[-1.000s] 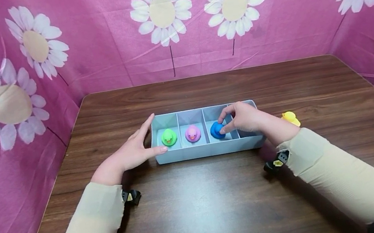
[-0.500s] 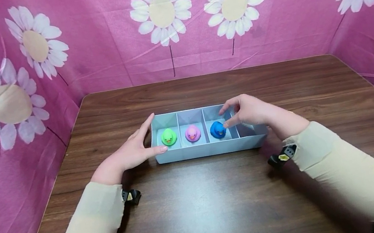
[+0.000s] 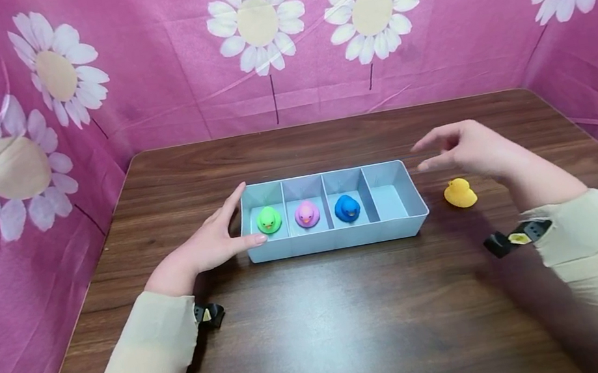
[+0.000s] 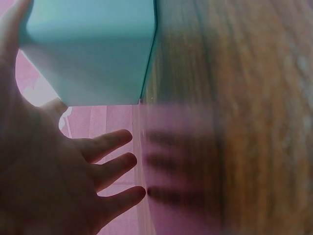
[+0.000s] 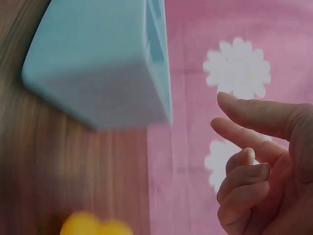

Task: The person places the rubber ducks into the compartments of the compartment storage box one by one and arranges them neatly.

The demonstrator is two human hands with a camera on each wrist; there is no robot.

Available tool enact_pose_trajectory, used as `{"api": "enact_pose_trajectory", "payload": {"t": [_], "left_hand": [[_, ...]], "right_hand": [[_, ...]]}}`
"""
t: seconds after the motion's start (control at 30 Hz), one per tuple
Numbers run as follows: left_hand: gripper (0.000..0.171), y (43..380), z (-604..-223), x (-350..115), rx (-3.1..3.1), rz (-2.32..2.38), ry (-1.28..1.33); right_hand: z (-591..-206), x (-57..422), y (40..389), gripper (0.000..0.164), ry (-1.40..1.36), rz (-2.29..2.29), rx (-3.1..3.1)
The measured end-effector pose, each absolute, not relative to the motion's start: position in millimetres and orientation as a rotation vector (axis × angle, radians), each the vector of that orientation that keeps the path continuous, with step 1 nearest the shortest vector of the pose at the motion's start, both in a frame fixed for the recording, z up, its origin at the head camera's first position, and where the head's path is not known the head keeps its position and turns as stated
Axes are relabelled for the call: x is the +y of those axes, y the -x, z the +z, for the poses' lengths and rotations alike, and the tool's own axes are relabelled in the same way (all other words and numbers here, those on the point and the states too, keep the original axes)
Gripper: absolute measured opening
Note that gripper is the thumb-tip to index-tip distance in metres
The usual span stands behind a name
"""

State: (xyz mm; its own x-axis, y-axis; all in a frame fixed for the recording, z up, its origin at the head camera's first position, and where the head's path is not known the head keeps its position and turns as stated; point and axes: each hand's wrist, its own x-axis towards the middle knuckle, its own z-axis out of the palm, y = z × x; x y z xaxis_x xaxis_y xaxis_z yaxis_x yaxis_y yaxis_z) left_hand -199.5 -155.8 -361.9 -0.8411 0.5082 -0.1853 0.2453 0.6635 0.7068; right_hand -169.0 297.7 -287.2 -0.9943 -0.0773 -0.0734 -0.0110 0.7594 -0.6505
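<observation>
A pale blue divided box (image 3: 337,239) lies on the table. A green rubber duck (image 3: 269,220), a pink rubber duck (image 3: 307,214) and a blue rubber duck (image 3: 347,208) sit in its first three compartments from the left; the rightmost holds nothing. My left hand (image 3: 215,237) spans the box's left end, thumb at the front rim and index finger at the back corner. The left wrist view shows the other fingers (image 4: 115,171) straight and spread. My right hand (image 3: 471,148) hovers right of the box, holding nothing, near a yellow rubber duck (image 3: 460,193) on the table.
The brown wooden table (image 3: 312,336) stretches around the box. Pink cloth (image 3: 153,59) printed with white daisies hangs behind it and along both sides.
My right hand has let go of the blue duck and moved right, out of the box, uncovering the rightmost compartment and the yellow duck. The left hand has stayed in place.
</observation>
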Motion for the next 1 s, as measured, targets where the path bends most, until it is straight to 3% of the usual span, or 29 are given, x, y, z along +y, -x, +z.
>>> {"api": "enact_pose_trajectory", "payload": {"t": [0.37, 1.0], "left_hand": [[0.105, 200, -363, -158, 2.518, 0.980, -0.594], [0.105, 199, -362, -156, 2.504, 1.001, -0.599]], "right_hand": [[-328, 358, 145, 0.046, -0.041, -0.983, 2.901], [-357, 367, 139, 0.050, -0.182, -0.977, 2.906]]}}
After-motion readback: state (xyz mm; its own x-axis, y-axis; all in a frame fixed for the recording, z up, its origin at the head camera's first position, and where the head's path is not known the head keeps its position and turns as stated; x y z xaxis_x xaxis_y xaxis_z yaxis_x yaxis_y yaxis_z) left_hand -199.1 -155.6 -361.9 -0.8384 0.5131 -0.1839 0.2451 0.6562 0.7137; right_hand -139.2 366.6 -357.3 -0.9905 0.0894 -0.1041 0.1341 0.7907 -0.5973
